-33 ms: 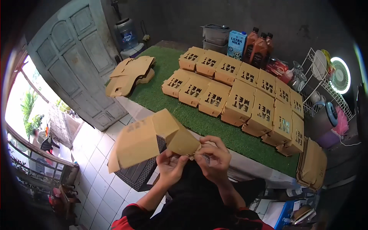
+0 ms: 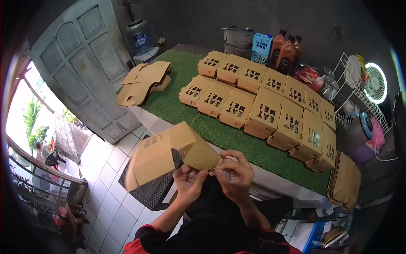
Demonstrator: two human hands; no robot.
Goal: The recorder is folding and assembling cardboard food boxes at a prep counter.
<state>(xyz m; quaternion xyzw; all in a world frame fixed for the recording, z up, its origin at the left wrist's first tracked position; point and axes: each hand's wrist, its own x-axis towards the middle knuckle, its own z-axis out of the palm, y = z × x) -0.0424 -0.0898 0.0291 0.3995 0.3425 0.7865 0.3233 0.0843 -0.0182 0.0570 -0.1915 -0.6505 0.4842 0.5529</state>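
A partly folded brown cardboard box [image 2: 163, 146] is held up in front of me, its wide lid panel stretching out to the left. My left hand [image 2: 189, 183] pinches the box's lower edge near a folded corner. Close beside it, my right hand [image 2: 235, 175] grips the same corner between thumb and fingers, where small tabs are bent together. The fingers partly cover those tabs. Beyond my hands, two rows of folded cardboard boxes [image 2: 234, 109] with dark lettering stand on a green grass-like mat [image 2: 182, 111].
Flat cardboard blanks [image 2: 144, 83] lie at the table's left end, and more flat cardboard [image 2: 344, 182] leans at its right end. Behind the boxes stand a blue carton [image 2: 261, 48], brown bottles [image 2: 287, 54] and a wire rack [image 2: 372, 110]. A dark woven stool [image 2: 152, 190] is below the box.
The box's lid panel has swung slightly, its left end shifting to the right. Both hands keep their grip at the corner.
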